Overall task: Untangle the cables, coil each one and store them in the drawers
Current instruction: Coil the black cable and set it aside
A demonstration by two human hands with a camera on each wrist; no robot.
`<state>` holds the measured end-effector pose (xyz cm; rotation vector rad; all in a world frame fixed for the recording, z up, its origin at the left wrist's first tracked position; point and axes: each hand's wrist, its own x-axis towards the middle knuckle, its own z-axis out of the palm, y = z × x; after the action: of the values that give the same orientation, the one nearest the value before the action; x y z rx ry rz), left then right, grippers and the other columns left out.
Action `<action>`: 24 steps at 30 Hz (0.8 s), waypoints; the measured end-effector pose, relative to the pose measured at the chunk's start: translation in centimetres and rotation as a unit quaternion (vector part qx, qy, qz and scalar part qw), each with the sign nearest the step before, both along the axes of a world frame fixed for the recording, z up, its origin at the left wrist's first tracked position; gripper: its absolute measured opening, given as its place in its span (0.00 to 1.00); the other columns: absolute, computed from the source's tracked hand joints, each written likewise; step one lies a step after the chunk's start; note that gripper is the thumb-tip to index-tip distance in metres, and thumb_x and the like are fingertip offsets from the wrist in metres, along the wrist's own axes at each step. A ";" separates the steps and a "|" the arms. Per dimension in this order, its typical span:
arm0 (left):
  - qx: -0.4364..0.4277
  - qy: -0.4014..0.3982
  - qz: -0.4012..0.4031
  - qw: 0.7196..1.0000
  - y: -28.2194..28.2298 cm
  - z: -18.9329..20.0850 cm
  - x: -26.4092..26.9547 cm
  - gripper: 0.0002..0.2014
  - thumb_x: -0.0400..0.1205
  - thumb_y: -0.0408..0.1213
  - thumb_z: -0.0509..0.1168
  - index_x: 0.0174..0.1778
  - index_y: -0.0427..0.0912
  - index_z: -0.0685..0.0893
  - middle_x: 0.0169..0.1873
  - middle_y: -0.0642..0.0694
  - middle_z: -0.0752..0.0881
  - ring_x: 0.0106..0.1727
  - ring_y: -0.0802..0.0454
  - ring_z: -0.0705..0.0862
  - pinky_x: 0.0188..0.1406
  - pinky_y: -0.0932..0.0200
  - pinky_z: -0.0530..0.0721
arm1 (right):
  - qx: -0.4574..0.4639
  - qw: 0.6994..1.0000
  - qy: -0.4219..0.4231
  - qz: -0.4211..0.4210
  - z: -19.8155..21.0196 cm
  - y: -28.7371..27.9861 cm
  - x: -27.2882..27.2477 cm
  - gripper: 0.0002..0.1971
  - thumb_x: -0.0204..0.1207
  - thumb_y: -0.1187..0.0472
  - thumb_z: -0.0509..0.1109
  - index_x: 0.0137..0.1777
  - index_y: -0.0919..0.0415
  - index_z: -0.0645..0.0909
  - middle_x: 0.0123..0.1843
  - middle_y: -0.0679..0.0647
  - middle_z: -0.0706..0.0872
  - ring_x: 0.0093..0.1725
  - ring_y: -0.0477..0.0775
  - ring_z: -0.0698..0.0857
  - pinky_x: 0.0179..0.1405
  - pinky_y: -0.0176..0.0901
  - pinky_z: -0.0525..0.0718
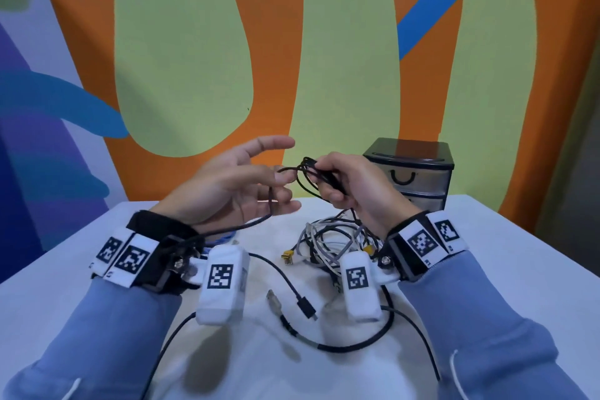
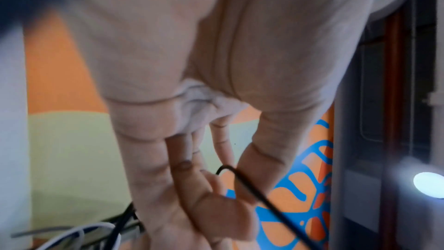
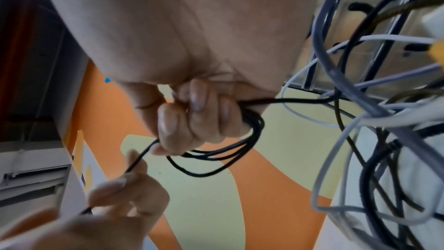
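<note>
My right hand is raised above the table and grips a small coil of thin black cable. In the right wrist view its curled fingers close round the loops. The cable's free length runs left to my left hand, passes between two of its mostly straight fingers, then trails down past the wrist. The thumb is spread upward. The left wrist view shows the cable bent beside the thumb. A tangle of white, grey and black cables lies on the white table.
A small drawer unit with a black frame and clear drawers stands at the back right, its drawers closed. A black USB plug and a grey plug lie near the front. A painted wall rises behind the table.
</note>
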<state>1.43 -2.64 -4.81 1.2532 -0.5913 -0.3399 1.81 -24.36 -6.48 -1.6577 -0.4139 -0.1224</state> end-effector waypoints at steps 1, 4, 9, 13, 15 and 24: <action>-0.002 -0.001 -0.012 1.000 0.0 0.1 -0.2 0.31 0.75 0.19 0.67 0.76 0.40 0.81 0.45 0.37 0.83 0.32 0.47 0.82 0.47 0.46 0.91 | 0.005 1.000 0.002 -0.011 -0.1 -0.2 0.1 0.15 0.87 0.61 0.59 0.40 0.64 0.80 0.23 0.52 0.68 0.24 0.49 0.62 0.24 0.42 0.55; 0.004 -0.042 0.042 0.998 -0.1 0.0 0.0 0.27 0.77 0.15 0.66 0.73 0.36 0.82 0.45 0.37 0.86 0.31 0.47 0.81 0.43 0.50 0.90 | -0.015 1.000 -0.001 -0.006 -0.3 -0.5 0.1 0.18 0.88 0.59 0.60 0.41 0.65 0.84 0.24 0.52 0.64 0.24 0.49 0.61 0.25 0.42 0.56; 0.128 -0.246 0.320 0.906 1.0 -0.8 2.5 0.11 0.84 0.20 0.71 0.55 0.38 0.92 0.44 0.43 0.96 0.49 0.48 0.95 0.58 0.51 0.94 | -0.037 0.997 0.021 0.071 -0.3 -0.3 -0.4 0.19 0.92 0.53 0.61 0.42 0.62 0.84 0.29 0.51 0.63 0.28 0.49 0.58 0.27 0.41 0.54; 0.217 -0.456 0.448 0.738 0.3 -2.8 4.1 0.09 0.83 0.32 0.78 0.52 0.53 0.96 0.47 0.53 0.92 0.50 0.52 0.90 0.53 0.48 0.88 | 0.059 0.991 0.049 0.113 -0.2 0.3 -0.6 0.18 0.92 0.52 0.61 0.40 0.57 0.77 0.32 0.47 0.60 0.31 0.47 0.54 0.27 0.40 0.51; 0.223 -0.498 0.471 0.693 -0.3 -3.3 4.4 0.07 0.82 0.36 0.80 0.54 0.52 0.97 0.48 0.50 0.87 0.52 0.47 0.85 0.50 0.50 0.82 | 0.106 0.984 0.055 0.136 -0.2 0.6 -0.5 0.19 0.93 0.51 0.59 0.39 0.55 0.76 0.32 0.47 0.58 0.29 0.46 0.52 0.26 0.40 0.51; 0.026 -0.164 0.267 0.949 -3.2 -2.8 2.2 0.12 0.86 0.21 0.67 0.58 0.34 0.94 0.49 0.33 0.95 0.50 0.44 0.94 0.60 0.52 0.93 | 0.248 0.954 0.068 0.157 -0.9 1.3 0.3 0.18 0.94 0.51 0.56 0.42 0.56 0.73 0.28 0.45 0.60 0.22 0.42 0.57 0.24 0.37 0.53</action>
<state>3.61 -5.82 -7.58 1.4769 -0.4980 0.3138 2.10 -23.09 -7.35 -1.0824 -0.4902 0.1183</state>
